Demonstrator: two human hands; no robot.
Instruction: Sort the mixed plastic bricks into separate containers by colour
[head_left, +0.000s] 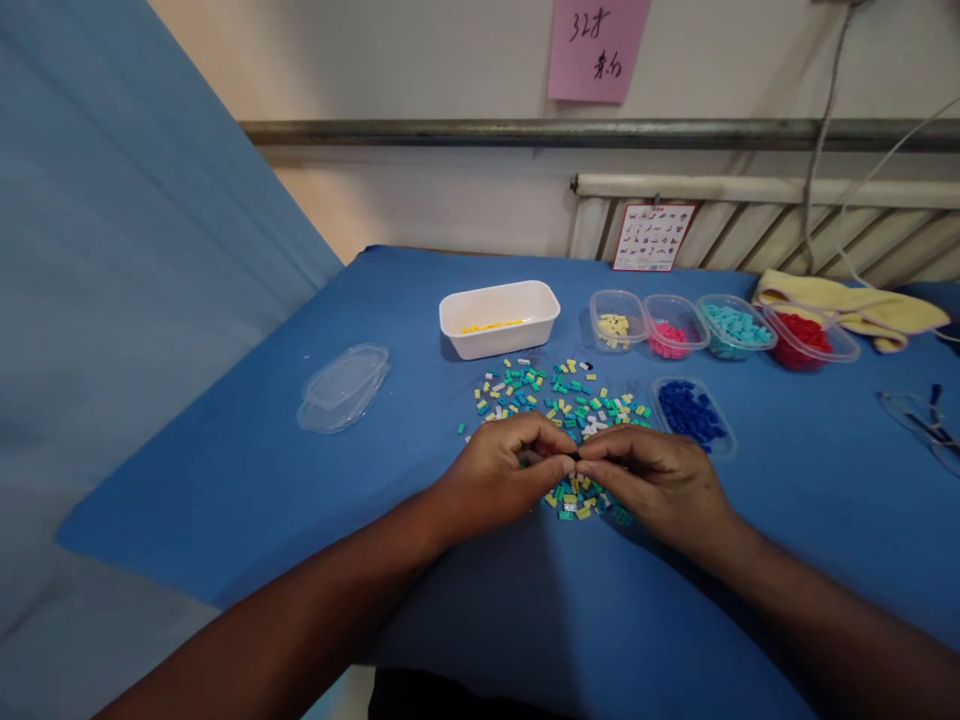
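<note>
At centre frame my left hand [499, 475] and right hand [651, 478] meet fingertip to fingertip, pinching a tiny dark plastic brick [576, 457] over the scattered pile of small multicoloured bricks [559, 400] on the blue tablecloth [225, 470]. Beyond, upper centre, sits a white rectangular plastic tub [499, 318].

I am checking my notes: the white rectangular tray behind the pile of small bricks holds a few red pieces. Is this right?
Not quite. In the head view the white rectangular tray behind the pile of small bricks holds a few yellow pieces, not red ones. The red pieces lie in a clear tub at the right end of the row.
</note>
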